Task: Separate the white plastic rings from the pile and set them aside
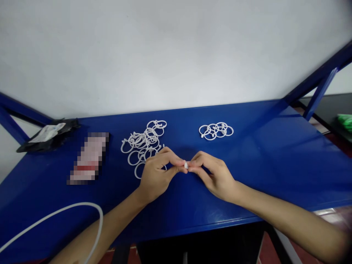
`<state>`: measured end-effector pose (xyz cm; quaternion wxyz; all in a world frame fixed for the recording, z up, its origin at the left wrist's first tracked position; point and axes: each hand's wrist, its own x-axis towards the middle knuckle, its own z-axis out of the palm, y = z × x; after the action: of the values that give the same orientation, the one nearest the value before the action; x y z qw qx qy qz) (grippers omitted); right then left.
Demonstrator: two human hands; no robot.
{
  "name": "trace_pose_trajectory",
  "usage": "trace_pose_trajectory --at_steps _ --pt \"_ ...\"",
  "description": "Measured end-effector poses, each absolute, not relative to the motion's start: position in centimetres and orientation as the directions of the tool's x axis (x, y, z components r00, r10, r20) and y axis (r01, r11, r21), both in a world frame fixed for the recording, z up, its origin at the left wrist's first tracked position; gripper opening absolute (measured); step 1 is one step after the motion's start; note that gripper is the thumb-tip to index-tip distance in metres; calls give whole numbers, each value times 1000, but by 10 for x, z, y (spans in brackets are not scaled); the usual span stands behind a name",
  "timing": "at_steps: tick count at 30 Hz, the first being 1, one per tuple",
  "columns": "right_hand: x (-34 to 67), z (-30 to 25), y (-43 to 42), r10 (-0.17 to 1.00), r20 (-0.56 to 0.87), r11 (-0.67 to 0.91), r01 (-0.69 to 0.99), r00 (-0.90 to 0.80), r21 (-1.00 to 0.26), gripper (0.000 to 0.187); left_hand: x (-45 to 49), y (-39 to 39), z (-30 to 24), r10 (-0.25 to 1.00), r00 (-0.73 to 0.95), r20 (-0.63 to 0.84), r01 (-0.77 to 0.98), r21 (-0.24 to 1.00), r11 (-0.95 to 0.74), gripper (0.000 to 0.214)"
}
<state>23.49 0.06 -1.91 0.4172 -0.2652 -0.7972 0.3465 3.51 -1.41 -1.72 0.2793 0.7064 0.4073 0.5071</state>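
Over the middle of the blue table (181,205), my left hand (158,172) and my right hand (217,176) meet fingertip to fingertip. Both pinch a small white piece (186,165), most of it hidden by the thumbs and index fingers. Just beyond my left hand lies a tangled pile of white plastic rings (134,157) with small knob-like ends, and the hand covers part of it. A smaller group of similar white rings (210,138) overlaps in a row beyond my right hand.
At the left stand a black plastic package (59,134) with a white label and a flat pixelated object (90,157). A white cable (63,209) loops across my left forearm. Blue frame bars (319,91) rise at both sides, with a pale wall (176,55) behind.
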Motion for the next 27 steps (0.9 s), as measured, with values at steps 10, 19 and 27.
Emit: trace_pose_trajectory --at_steps 10,19,27 --pt "267 -12 76 750 461 653 646 -475 -395 14 -13 17 -8 840 410 354 806 290 -516 32" --pt "268 -21 114 737 429 634 753 -522 -175 20 -27 17 -7 854 479 201 799 302 -520 32" --pt "273 -20 109 755 456 589 793 -471 -156 21 -24 20 -12 880 381 283 897 115 -426 14"
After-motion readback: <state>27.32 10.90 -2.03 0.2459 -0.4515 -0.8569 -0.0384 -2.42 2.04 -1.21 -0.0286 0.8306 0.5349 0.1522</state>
